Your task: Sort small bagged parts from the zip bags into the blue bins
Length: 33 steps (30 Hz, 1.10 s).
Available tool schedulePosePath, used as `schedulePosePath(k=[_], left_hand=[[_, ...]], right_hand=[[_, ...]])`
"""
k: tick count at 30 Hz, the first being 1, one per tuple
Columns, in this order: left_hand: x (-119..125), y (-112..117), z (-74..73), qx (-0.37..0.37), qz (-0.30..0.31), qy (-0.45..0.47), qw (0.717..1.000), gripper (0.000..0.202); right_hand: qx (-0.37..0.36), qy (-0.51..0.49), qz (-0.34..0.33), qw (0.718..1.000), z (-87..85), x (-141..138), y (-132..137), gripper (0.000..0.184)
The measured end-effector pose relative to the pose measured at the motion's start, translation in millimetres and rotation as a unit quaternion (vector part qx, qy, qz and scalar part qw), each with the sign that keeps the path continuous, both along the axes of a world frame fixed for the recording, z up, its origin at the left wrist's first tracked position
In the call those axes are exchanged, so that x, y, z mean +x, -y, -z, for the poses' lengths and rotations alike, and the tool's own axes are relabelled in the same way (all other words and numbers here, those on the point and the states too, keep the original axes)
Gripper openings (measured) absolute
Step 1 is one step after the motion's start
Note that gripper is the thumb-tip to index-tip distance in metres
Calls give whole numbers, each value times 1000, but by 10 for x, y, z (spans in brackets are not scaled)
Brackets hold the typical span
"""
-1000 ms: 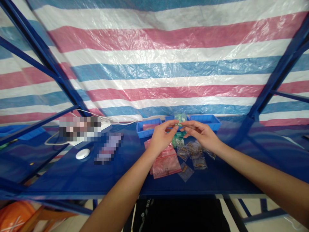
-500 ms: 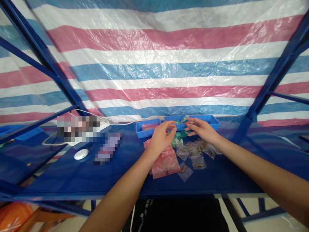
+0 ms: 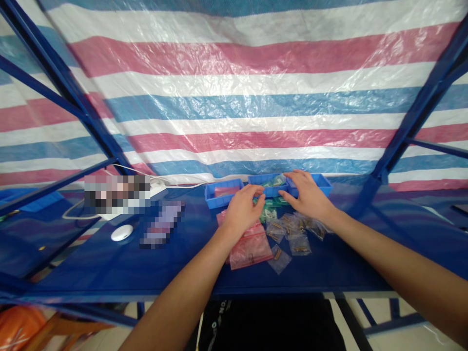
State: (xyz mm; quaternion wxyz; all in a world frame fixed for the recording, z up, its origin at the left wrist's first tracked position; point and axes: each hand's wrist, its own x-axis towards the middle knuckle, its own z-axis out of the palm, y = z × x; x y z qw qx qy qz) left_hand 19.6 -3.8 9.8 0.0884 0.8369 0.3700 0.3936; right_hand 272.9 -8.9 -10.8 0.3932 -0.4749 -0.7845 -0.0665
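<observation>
Fingers [image 3: 293, 177] of the right hand [image 3: 310, 197] stand parted and free, just beside green packets [image 3: 275, 182], long axes slanting toward them, in the middle blue tray [image 3: 274, 191]. Whether the curled left hand [image 3: 242, 207] grasps anything cannot be told; pink bags [image 3: 252, 248] lie below its fingers. White lettering [image 3: 224, 307] on black clothing [image 3: 274, 324] is only partly legible.

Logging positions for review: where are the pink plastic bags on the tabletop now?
In the head view, the pink plastic bags lie on the tabletop below and slightly right of centre, partly hidden by the left hand, left of the clear bags.
</observation>
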Motion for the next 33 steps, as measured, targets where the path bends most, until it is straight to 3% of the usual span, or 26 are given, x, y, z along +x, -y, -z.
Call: schedulePosePath(k=[4,12,18,23,28,33], left_hand=[[1,-8,16,6,-2,-14,1000,22],[-1,-15,28,12,-5,-20,1000,21],[-10,-1,15,14,-1,-41,999,21],[-13,2,23,12,0,-51,999,22],[-16,4,29,11,-4,-54,998,22],[-13,-12,59,8,-5,-47,999,20]], right_hand=[[-31,82,14,996,106,65,-120,74],[-37,95,-7,995,92,23,-163,60],[-25,23,-111,993,-128,-9,61,39],[-116,75,-232,963,-296,-87,320,25],[-143,138,-229,953,-254,-193,382,43],[-182,113,-216,953,-137,-207,327,39]])
